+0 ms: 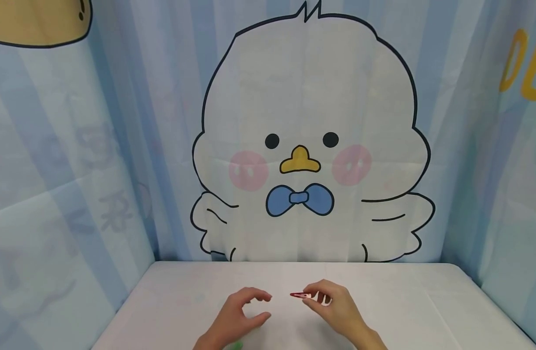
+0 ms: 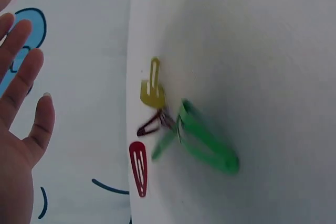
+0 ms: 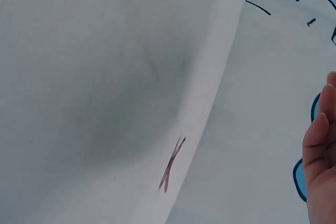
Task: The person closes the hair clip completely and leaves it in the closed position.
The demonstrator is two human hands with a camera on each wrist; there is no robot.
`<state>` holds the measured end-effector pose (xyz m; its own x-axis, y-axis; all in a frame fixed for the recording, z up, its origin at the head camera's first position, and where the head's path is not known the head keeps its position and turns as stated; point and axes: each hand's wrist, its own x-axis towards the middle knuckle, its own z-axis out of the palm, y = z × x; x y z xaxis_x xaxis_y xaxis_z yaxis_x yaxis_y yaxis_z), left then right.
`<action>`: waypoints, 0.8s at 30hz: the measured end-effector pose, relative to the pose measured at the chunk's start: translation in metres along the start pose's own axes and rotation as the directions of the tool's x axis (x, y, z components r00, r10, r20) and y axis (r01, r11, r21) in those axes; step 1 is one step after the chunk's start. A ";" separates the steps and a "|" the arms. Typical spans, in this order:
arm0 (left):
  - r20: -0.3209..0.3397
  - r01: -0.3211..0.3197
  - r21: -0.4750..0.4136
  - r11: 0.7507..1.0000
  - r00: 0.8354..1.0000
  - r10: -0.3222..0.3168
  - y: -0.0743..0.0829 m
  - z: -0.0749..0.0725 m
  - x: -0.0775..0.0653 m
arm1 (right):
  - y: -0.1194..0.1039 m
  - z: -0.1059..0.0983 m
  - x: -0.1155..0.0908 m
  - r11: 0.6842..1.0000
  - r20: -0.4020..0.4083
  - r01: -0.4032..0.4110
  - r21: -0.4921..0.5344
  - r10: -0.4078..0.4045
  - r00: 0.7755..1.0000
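Note:
My right hand [image 1: 335,308] pinches a small red snap hair clip [image 1: 297,295] between thumb and fingertips above the white table. Facing it, my left hand [image 1: 239,313] holds nothing, thumb and fingers curved apart. The left wrist view shows several snap clips against the white surface: a yellow one [image 2: 152,90], a dark red one [image 2: 149,125], a blurred green one [image 2: 212,150] and a red one [image 2: 138,169]. Yellow, dark red and green meet end to end. A thin reddish clip [image 3: 172,163] appears edge-on in the right wrist view.
The white tabletop [image 1: 425,311] reaches back to a striped blue and white curtain [image 1: 176,146] with a printed chick. More curtain hangs at both sides. A bit of green [image 1: 237,345] shows under my left wrist at the bottom edge.

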<state>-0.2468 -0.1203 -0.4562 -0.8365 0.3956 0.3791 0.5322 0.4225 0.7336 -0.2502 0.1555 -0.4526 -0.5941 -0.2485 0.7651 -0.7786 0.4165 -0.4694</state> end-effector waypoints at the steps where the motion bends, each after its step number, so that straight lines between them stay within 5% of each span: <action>1: 0.022 -0.011 0.023 1.000 1.000 0.010 -0.003 -0.003 -0.003 | 0.002 -0.001 -0.002 1.000 -0.001 -0.007 -0.006 0.007 1.000; 10: 0.190 0.045 0.032 0.999 0.981 -0.050 -0.026 -0.029 -0.026 | 0.015 -0.020 -0.012 0.986 0.075 -0.160 -0.046 0.163 0.984; 17: 0.259 0.178 -0.016 0.984 0.951 -0.167 -0.032 -0.043 -0.034 | 0.026 -0.039 -0.015 0.935 0.218 -0.346 -0.076 0.354 0.909; 24: 0.369 0.317 -0.085 0.945 0.891 -0.266 -0.035 -0.052 -0.038 | 0.040 -0.054 -0.017 0.908 0.345 -0.406 -0.102 0.415 0.842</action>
<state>-0.2403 -0.1926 -0.4671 -0.8385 0.5409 -0.0652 0.2266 0.4550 0.8612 -0.2602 0.2235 -0.4607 -0.8932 -0.3378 0.2968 -0.4449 0.5684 -0.6920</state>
